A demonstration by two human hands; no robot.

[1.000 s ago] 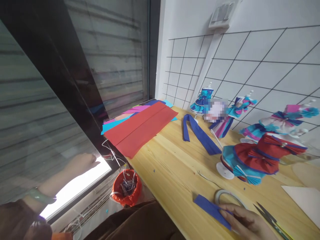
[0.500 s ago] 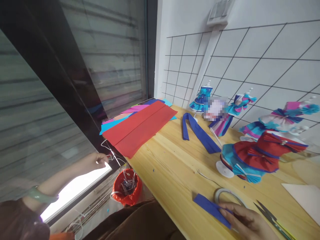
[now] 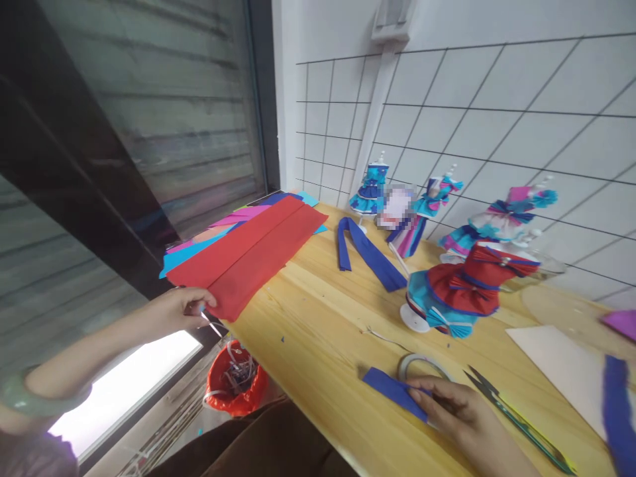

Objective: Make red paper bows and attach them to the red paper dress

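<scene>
My left hand (image 3: 191, 306) is at the table's left edge, beside the near corner of a red sheet (image 3: 248, 255) of fabric or paper. Its fingers are pinched together; a small pale bit shows at the tips, too small to name. My right hand (image 3: 457, 411) rests low on the table with thumb and fingers closed on one end of a short folded blue strip (image 3: 392, 392). Just behind that hand lies a roll of tape (image 3: 422, 361), partly covered by the fingers. Yellow-green thread snips (image 3: 519, 414) lie to its right.
Small dress forms stand along the wall, the nearest in a red and turquoise dress (image 3: 462, 288). A long blue strip (image 3: 375, 255) lies folded over mid-table. Below the left edge is a bin with a red bag (image 3: 233, 381). A white sheet (image 3: 551, 361) lies at the right.
The view has swung to the right. My left hand has risen from above the bin to the red sheet's near corner. My right hand keeps hold of the blue strip.
</scene>
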